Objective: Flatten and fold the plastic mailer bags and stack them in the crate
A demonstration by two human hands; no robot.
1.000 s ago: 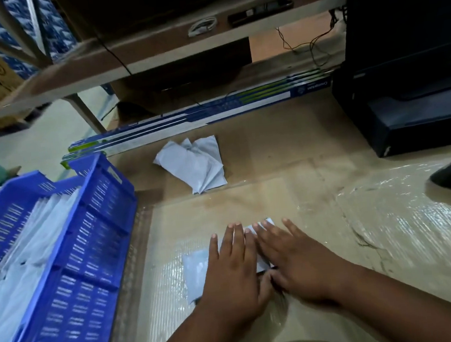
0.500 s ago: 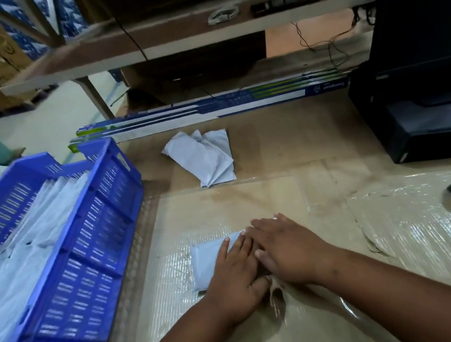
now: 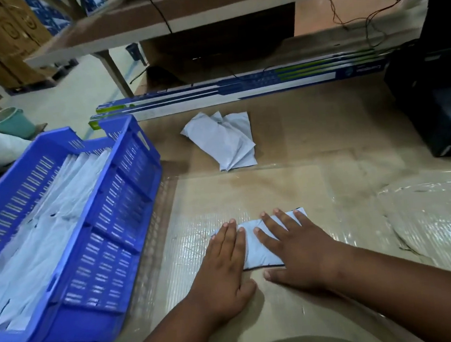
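Note:
A folded pale grey mailer bag point(image 3: 254, 246) lies flat on the cardboard-covered table in front of me. My left hand point(image 3: 224, 263) presses its left end with straight fingers. My right hand point(image 3: 298, 249) lies flat on its right half, fingers spread. A small pile of grey mailer bags point(image 3: 226, 140) sits farther back on the table. At the left stands a blue slotted crate point(image 3: 129, 206) holding several flattened grey mailers point(image 3: 46, 222).
Long blue-and-white boxes point(image 3: 239, 90) lie along the table's far edge. A black machine point(image 3: 436, 98) stands at the right. Clear tape point(image 3: 427, 216) covers the cardboard surface. A teal bucket point(image 3: 10, 121) sits on the floor at far left, under a wooden shelf point(image 3: 124, 29).
My hands, which overlapped at the bag's middle, have slid apart, the left toward the left end and the right toward the right end. The bag now lies flatter.

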